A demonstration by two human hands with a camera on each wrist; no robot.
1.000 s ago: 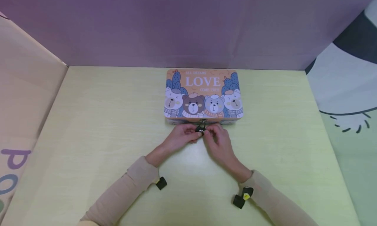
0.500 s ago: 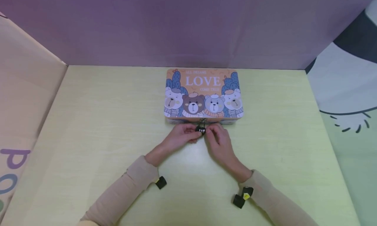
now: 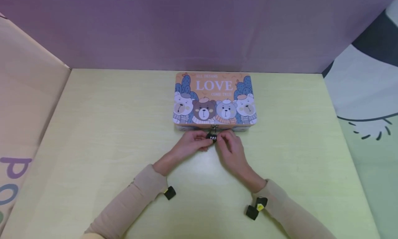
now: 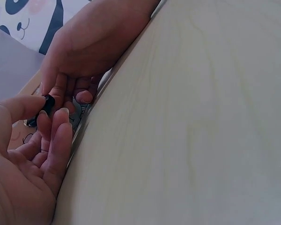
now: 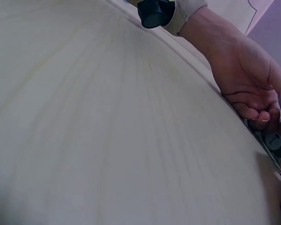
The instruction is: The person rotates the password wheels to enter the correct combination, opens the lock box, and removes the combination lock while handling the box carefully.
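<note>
A small black combination padlock [image 3: 212, 137] with pale number dials hangs by its shackle at the front clasp [image 3: 214, 127] of a tin box [image 3: 214, 99]. Bears and the word LOVE decorate the box's lid, which is down. My left hand [image 3: 191, 144] pinches the padlock's body from the left between thumb and fingers. From the right, the curled thumb and forefinger of my right hand [image 3: 231, 149] pinch at the padlock's edge. In the left wrist view the padlock [image 4: 48, 102] sits between both hands' fingertips, mostly covered. Whether the shackle is locked cannot be made out.
The box stands on a pale wooden table [image 3: 124, 111], near its back edge. A purple panel [image 3: 199, 31] rises behind it, with printed panels [image 3: 367, 93] along the sides. Small black cameras [image 3: 170, 193] are strapped at both wrists.
The right thumb has drawn back slightly to the right from the padlock's face, uncovering more of the dials. The padlock has turned a little. The left hand and box have stayed in place.
</note>
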